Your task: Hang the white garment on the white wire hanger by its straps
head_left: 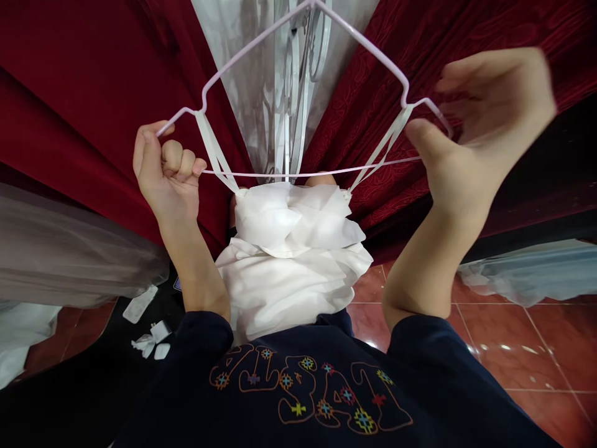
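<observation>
Dark T-shirt (261, 410) w/ coloured stitching is nearest to the camera; just beyond it, the white garment (293, 274) lies gathered over the person's lap. Above the garment is the pale pink hanger (368, 46), held out in front. L strap (211, 146) and R strap (395, 129) both sit in the hanger's notches, so I judge the hooking part is done, approx. What is left, prob.: the cloth is bunched, not yet hanging straight, & the hanger isn't seen hung on anything; its hook is out of view.

Left hand (170, 174) pinches the hanger's left end betw. thumb and index finger, other fingers curled at the lower bar. Right hand (485, 124) is spread around the right end, thumb well apart from the fingers; b/c of blur, I can't tell if it touches. Behind are red curtains (93, 74).
</observation>
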A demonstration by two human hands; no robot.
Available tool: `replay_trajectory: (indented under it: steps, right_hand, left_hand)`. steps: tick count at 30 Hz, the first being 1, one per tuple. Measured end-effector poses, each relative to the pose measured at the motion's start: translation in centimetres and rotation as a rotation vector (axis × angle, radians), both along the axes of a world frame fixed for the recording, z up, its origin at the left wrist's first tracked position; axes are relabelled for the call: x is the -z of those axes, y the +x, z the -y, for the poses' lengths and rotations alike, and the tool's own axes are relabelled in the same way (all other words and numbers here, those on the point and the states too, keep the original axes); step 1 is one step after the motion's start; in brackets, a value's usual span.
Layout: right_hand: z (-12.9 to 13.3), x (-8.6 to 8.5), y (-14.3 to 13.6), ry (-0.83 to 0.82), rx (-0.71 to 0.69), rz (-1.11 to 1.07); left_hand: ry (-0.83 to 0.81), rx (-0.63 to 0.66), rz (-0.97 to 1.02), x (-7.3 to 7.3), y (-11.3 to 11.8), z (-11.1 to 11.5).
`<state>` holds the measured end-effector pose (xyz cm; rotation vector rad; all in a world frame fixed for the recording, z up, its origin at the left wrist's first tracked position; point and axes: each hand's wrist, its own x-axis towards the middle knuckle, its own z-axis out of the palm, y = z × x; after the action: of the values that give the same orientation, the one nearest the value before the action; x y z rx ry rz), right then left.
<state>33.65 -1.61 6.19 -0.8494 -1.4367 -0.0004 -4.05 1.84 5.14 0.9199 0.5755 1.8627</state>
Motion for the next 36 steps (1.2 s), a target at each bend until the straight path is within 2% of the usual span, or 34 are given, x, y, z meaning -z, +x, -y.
replay_trajectory:
  steps: [2,4,6,10,12,17,22,24,28,30,32,36]
  right_hand:
    - [1.0,0.3,-1.1,0.16,0.083,-0.065]
    - [2.0,1.1,-2.6,0.25,0.121,-0.146]
    - [2.5,2.3,-3.8,0.182,0.101,-0.2]
    - [2.4,4.4,-5.0,-0.119,0.024,-0.22]
    - [2.1,5.0,-5.1,-0.14,0.02,-0.216]
    - [1.9,5.0,-5.1,-0.213,0.004,-0.18]
    - [2.2,4.8,-5.3,-0.231,-0.138,-0.283]
    - [2.3,4.9,-5.4,-0.186,-0.087,-0.293]
    - [2.4,5.3,-5.5,0.035,0.16,-0.308]
    - [2.7,5.5,-5.6,0.093,0.176,-0.293]
    - [3.2,5.6,-5.9,0.03,0.086,-0.185]
    - [3.7,5.6,-6.8,-0.282,-0.251,0.163]
  left_hand:
    - [0.007,0.005,0.002,0.2,0.1,0.0]
    - [0.016,0.016,0.005,0.3,0.2,0.1]
    - [0.019,0.026,0.002,0.3,0.4,0.3]
    - [-0.013,0.025,0.013,0.2,0.4,0.6]
    - [-0.015,0.021,0.009,0.3,0.4,0.7]
    - [0.001,-0.004,-0.012,0.3,0.5,0.7]
    - [0.038,0.031,-0.019,0.3,0.5,0.8]
    - [0.029,0.03,-0.019,0.3,0.6,0.8]
    - [-0.026,-0.003,0.012,0.3,1.1,0.8]
    - [-0.048,-0.003,0.04,0.4,1.3,0.7]
    - [-0.061,0.006,0.062,0.3,1.4,0.6]
    - [-0.088,0.008,0.093,0.4,1.5,0.4]
